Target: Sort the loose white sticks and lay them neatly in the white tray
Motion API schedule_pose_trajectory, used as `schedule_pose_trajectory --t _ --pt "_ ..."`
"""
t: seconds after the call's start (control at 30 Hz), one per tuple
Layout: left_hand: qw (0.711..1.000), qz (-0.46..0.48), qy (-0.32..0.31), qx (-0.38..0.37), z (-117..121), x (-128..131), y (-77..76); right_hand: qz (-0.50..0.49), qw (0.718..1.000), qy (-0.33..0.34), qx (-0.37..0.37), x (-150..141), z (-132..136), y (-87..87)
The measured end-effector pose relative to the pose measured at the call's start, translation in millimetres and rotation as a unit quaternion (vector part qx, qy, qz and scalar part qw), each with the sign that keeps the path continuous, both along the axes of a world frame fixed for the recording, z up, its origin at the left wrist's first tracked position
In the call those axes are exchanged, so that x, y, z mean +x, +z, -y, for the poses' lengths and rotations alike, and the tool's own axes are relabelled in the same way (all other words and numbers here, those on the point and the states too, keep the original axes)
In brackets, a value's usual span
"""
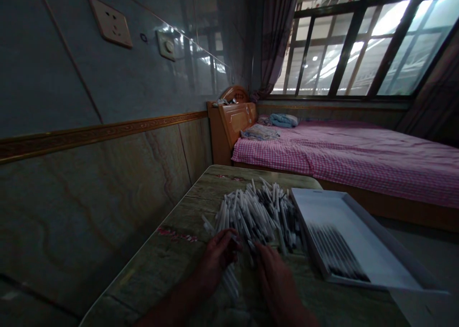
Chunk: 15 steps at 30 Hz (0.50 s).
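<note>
A large heap of white pens (256, 212) with dark tips lies on a marbled table (172, 260). My left hand (217, 257) rests at the heap's near edge, fingers curled round a bundle of pens (231, 281) that sticks out toward me. Beside it, my right hand (274, 274) lies on the table with its fingertips reaching into the near pens; its fingers are curled. To the right sits a white shallow box (358, 241) holding a neat row of pens (335, 253).
A tiled wall with a socket (111, 23) and a switch (165, 45) runs along the table's left side. Behind the table stands a bed (358, 155) with a pink checked cover and wooden headboard, under a big window (358, 45). The box overhangs the table's right edge.
</note>
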<state>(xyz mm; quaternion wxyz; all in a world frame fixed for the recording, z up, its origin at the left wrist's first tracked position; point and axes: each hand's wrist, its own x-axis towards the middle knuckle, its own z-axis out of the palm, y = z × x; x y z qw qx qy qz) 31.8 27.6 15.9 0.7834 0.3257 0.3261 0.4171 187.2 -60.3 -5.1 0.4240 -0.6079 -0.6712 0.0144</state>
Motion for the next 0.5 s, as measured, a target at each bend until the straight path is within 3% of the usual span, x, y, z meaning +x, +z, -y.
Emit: schedule_pose_trajectory --t 0.1,0.23,0.5 --pt "0.999 0.025 0.001 -0.048 -1.0 -3.4 3.1 -0.028 0.999 0.029 0.015 0.2 0.5 -3.6" --pt "0.997 0.030 -0.001 -0.068 -0.5 -4.8 4.1 -0.041 0.999 0.012 0.017 -1.4 1.9 -2.1" --pt "1.000 -0.008 -0.004 0.000 4.0 -1.6 3.3 -0.028 0.999 0.022 0.023 -9.3 5.4 15.7"
